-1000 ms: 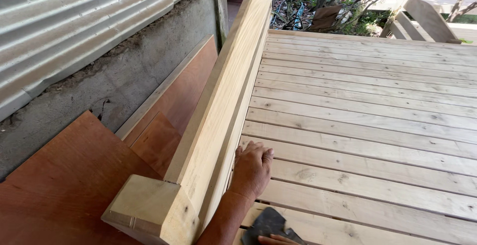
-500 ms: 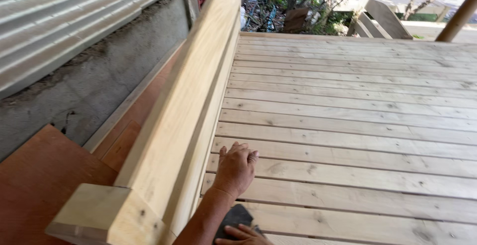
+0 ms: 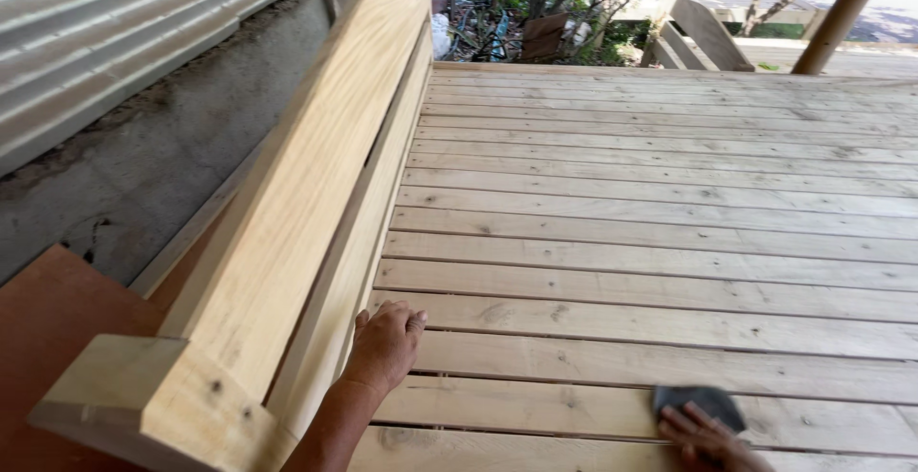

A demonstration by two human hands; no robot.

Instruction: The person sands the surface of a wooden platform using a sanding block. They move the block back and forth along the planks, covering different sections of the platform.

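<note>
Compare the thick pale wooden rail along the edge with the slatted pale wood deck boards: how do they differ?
The thick pale wooden rail is one heavy beam raised on edge; the slatted pale wood deck boards are thin, flat and many, with gaps between them. The rail runs away from the camera; the boards run crosswise. The left hand rests where the rail meets the boards; the right hand presses a dark grey pad on the boards. Both are unpainted, knotty timber.

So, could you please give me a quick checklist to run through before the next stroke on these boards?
1. Left hand braced on the boards beside the rail: ok.
2. Right hand pressing on the dark pad: ok.
3. Pad lying flat on the slatted boards: ok.
4. Boards ahead free of loose things: ok.
5. Pad's wear: cannot tell, underside hidden.
</note>
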